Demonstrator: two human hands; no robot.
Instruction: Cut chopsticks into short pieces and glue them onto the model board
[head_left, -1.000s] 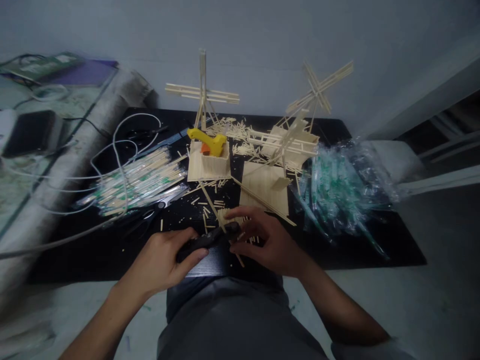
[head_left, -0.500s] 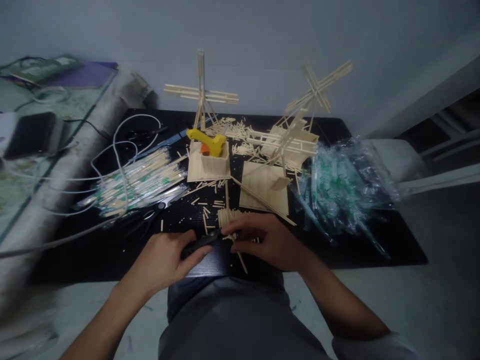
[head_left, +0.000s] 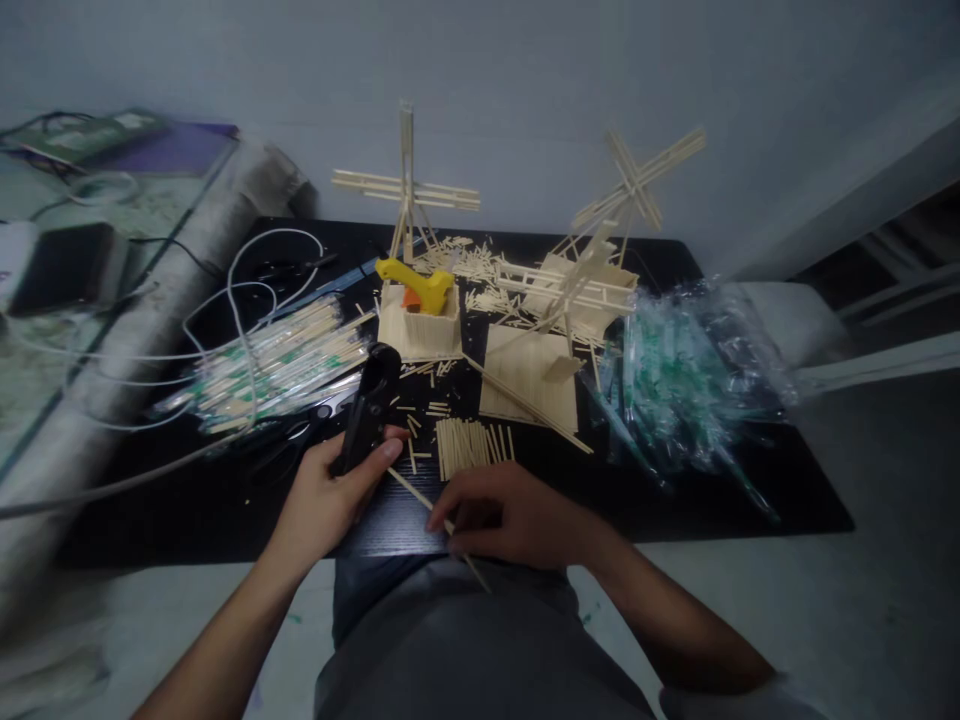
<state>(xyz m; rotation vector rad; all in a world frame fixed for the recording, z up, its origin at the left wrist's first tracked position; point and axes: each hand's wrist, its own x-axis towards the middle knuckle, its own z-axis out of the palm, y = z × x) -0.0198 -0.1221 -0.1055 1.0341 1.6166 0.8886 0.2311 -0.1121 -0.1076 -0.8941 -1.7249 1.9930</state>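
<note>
My left hand is closed around a black hand tool with a rounded, curved end pointing up and away. Its exact kind is hard to make out. Between the fingertips of my right hand is a thin wooden stick, slanting from beside my left fingers down toward my lap. Just beyond my right hand, short cut sticks lie side by side in a row. Loose short pieces are scattered to the left of that row.
Stick-built windmill shapes stand at the back. A yellow glue gun rests in a wooden box on a base. Bagged sticks, scissors and a white cable lie left. Plastic wrappers pile up right.
The black tool has swung from lying across toward my right hand to pointing up and away. My right hand has drawn the stick nearer my body, uncovering the row of short sticks.
</note>
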